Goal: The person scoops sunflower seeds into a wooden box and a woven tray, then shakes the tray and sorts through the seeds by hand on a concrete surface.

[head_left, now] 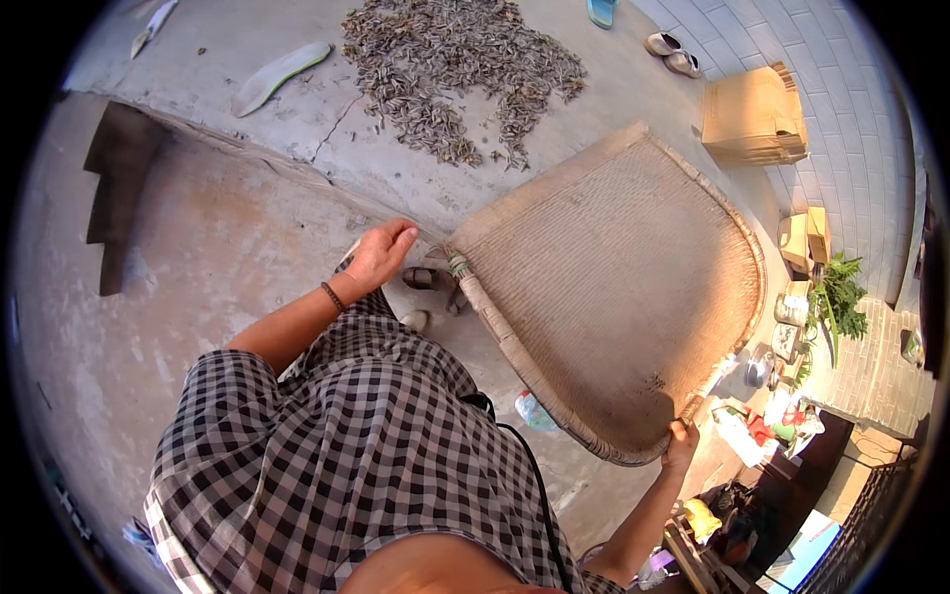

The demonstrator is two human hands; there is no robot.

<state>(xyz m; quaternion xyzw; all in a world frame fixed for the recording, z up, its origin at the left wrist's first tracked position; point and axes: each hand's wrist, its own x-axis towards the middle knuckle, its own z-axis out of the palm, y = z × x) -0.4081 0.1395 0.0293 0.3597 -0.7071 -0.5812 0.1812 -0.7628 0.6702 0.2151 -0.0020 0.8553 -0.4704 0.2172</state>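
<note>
A large woven winnowing tray (614, 297) of tan fibre tilts in front of me, its flat inside bare. My right hand (681, 443) grips its rounded rim at the lower right. My left hand (381, 252) hovers near the tray's left corner with fingers loosely curled and holds nothing; a dark band circles that wrist. Beyond the tray, a wide heap of dry seeds (460, 69) lies spread on the concrete floor (247, 228).
A cardboard box (755, 117) and smaller boxes (807, 238) stand at the right beside a green plant (841, 297). Sandals (673, 51) and a long pale pod (279, 74) lie at the back. Cluttered household items (767, 426) sit at the lower right. My feet (426, 282) show below.
</note>
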